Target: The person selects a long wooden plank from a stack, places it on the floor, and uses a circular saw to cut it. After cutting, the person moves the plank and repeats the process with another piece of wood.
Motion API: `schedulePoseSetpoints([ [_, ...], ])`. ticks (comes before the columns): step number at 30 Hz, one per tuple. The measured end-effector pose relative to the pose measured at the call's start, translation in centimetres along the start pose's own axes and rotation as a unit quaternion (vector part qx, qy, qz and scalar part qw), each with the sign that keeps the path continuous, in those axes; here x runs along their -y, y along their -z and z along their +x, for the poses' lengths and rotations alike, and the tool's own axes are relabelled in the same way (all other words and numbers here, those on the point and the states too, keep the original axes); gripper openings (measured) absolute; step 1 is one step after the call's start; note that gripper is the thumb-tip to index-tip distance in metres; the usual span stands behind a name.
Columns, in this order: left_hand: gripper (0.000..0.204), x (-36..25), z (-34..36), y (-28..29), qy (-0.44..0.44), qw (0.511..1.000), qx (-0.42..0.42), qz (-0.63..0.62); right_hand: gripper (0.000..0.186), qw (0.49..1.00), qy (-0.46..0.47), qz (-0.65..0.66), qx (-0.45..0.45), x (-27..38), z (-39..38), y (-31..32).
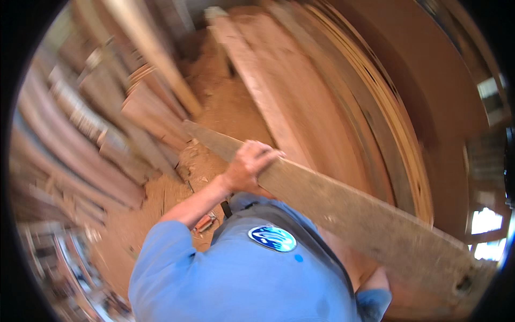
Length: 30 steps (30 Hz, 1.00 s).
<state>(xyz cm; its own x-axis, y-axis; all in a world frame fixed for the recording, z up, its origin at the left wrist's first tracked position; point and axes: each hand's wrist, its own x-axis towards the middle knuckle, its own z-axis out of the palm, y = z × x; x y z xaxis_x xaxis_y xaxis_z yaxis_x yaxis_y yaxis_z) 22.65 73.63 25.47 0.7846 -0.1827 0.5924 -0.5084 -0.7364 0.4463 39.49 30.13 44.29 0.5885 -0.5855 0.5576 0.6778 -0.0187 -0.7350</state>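
Note:
A long, grey-brown wooden plank [348, 222] lies diagonally across my body, from the upper middle down to the lower right. My left hand [249, 166] grips its top edge left of its middle, with fingers bent over it. My right forearm [373, 284] runs up behind the plank at lower right; that hand and its fingers are hidden. A dark knot or hole marks the plank's right end. Below my left forearm, a small red-handled item [204, 222] lies on the floor, too blurred to identify.
Boards [70, 134] lean in rows along the left, blurred. Long planks [300, 107] and a large brown sheet [429, 86] stand or lie to the right. An upright beam [161, 53] is at upper left, and metal items [75, 263] are at lower left. Sawdust covers the floor [129, 241].

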Motion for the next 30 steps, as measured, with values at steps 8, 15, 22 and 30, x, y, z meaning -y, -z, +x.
schedulePoseSetpoints([
  [8,0.105,5.1,2.7,-3.9,-0.02,0.991,0.113,-0.065,0.082,0.972,0.074,-0.063,-0.216,5.7,-5.2,12.8],
  [15,0.11,9.7,4.2,-4.9,-0.1,0.963,0.248,-0.022,0.083,0.916,0.066,-0.091,-0.385,8.8,-14.2,20.7],
  [22,0.112,16.9,6.3,-3.2,-0.206,0.927,0.314,0.015,0.084,0.866,0.037,-0.028,-0.499,9.5,-21.9,21.6],
  [30,0.11,19.0,13.1,-6.5,-0.106,0.829,0.549,0.008,0.085,0.829,-0.074,0.054,-0.552,4.5,-30.7,20.4],
])
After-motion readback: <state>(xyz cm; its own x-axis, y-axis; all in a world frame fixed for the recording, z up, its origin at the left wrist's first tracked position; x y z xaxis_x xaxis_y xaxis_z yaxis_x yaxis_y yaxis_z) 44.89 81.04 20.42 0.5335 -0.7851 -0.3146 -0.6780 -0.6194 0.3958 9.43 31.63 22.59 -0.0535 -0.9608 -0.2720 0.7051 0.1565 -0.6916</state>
